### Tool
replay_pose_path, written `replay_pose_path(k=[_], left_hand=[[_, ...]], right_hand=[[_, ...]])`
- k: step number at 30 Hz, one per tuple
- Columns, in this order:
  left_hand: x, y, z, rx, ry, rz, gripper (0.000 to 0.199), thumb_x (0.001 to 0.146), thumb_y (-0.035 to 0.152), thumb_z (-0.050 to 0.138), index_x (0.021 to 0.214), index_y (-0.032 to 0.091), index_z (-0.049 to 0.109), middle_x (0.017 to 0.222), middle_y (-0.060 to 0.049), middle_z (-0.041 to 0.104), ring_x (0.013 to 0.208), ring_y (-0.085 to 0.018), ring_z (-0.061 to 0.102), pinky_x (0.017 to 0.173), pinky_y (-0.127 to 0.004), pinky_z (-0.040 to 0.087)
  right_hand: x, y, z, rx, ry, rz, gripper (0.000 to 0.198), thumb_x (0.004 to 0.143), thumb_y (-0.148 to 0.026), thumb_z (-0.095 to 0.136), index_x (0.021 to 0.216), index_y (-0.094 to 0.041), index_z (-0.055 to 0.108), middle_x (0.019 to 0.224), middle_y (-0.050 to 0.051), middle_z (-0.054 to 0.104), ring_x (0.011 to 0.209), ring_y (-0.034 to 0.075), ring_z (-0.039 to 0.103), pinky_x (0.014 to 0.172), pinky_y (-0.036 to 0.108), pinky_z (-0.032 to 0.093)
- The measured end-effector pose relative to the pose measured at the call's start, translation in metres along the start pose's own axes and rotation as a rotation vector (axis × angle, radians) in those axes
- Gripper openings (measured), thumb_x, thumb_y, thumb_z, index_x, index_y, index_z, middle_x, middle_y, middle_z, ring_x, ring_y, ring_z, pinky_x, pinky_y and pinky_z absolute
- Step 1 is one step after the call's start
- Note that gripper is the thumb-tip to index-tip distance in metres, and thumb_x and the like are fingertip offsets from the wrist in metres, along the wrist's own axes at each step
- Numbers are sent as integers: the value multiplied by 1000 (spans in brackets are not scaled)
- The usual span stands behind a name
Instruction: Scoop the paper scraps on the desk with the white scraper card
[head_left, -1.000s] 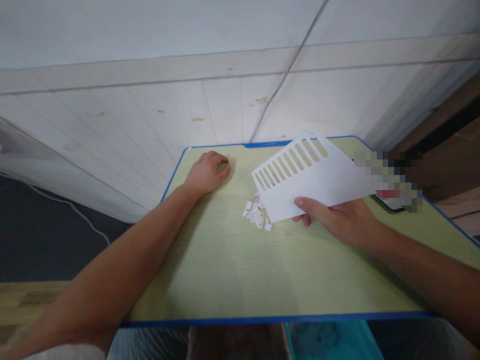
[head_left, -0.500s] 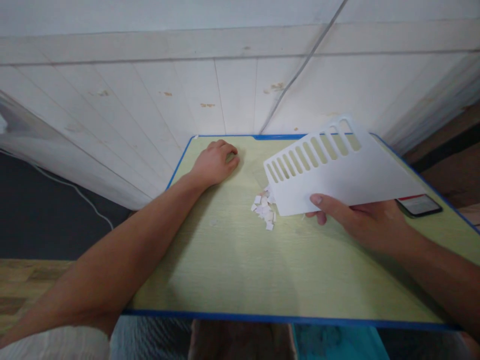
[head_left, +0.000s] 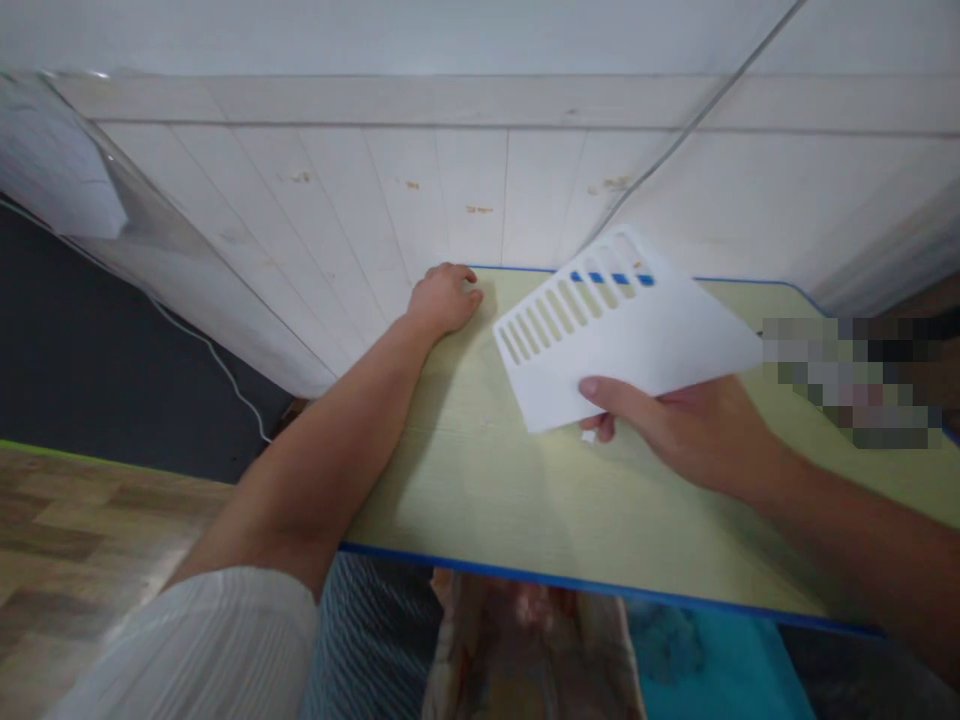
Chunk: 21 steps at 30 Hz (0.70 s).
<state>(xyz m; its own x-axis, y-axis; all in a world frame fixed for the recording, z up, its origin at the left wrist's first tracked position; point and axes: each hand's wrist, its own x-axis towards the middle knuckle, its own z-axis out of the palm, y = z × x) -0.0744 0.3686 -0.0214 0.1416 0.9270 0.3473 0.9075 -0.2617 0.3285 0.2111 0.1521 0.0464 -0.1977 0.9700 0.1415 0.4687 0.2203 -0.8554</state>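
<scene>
My right hand (head_left: 690, 430) grips a white plastic scraper board (head_left: 622, 335) with a row of slots along its far edge, held tilted over the middle of the pale green table (head_left: 525, 500). The board hides most of a small heap of white paper bits; one bit (head_left: 589, 436) shows just below my right thumb. My left hand (head_left: 444, 297) rests on the table's far left corner near the wall, fingers curled, holding nothing.
A blue rim (head_left: 570, 582) edges the table. White wall panels (head_left: 450, 180) rise right behind it, with a thin cable running up. A blurred patch covers the table's right end. Wooden floor (head_left: 75, 520) and a white cord lie to the left.
The scraper board has shifted left and now covers the heap of paper bits that lay exposed beside it. My view has swung to the left. My left hand stays put.
</scene>
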Motion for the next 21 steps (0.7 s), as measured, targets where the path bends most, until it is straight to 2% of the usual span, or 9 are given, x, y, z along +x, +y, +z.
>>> replay_pose_path(k=[2, 4, 6, 9, 12, 16, 21], left_hand=[[1, -8, -3, -10, 24, -16, 38, 98, 36, 65, 129, 21, 81, 140, -17, 77, 133, -38, 67, 120, -56, 53], [-3, -14, -6, -14, 55, -33, 37, 97, 34, 64, 127, 22, 81, 140, -17, 76, 134, -37, 66, 120, -56, 52], [-10, -16, -9, -7, 63, -49, 35, 97, 32, 63, 124, 21, 82, 138, -17, 77, 134, -37, 67, 120, -56, 53], [-24, -11, -13, 6, 64, -65, 33, 98, 29, 61, 121, 20, 83, 137, -18, 77, 134, -38, 67, 119, -56, 54], [-34, 0, -14, 1, 67, -54, 34, 99, 30, 61, 123, 19, 82, 137, -20, 76, 135, -40, 66, 119, -57, 55], [-39, 9, -14, 0, 37, -15, 34, 98, 29, 62, 125, 19, 80, 144, -21, 71, 138, -41, 63, 121, -58, 54], [-40, 8, -16, -15, 53, -18, 34, 98, 28, 62, 126, 20, 79, 145, -20, 69, 141, -42, 61, 122, -59, 52]], right_hand=[[13, -15, 22, 90, -53, 53, 30, 92, -34, 73, 63, -26, 71, 61, 6, 74, 54, 23, 72, 58, 36, 63], [24, -23, 40, 171, -47, 83, 22, 88, -27, 71, 67, -23, 71, 61, 5, 74, 48, 19, 67, 49, 30, 57], [28, -24, 53, 222, -65, 126, 12, 86, -23, 69, 74, -21, 72, 62, 5, 75, 46, 17, 66, 45, 27, 53], [17, -22, 63, 227, -92, 182, 10, 84, -19, 66, 74, -21, 69, 60, 4, 73, 43, 16, 64, 43, 26, 50], [-10, -20, 64, 231, -98, 239, 12, 83, -18, 66, 71, -21, 67, 59, 3, 72, 43, 15, 63, 43, 25, 49], [-51, -18, 52, 241, -65, 325, 11, 83, -19, 68, 72, -22, 69, 57, 2, 72, 42, 16, 63, 41, 25, 48], [-91, -14, 30, 151, -49, 348, 29, 87, -27, 67, 58, -24, 66, 53, 6, 71, 42, 18, 64, 43, 28, 50]])
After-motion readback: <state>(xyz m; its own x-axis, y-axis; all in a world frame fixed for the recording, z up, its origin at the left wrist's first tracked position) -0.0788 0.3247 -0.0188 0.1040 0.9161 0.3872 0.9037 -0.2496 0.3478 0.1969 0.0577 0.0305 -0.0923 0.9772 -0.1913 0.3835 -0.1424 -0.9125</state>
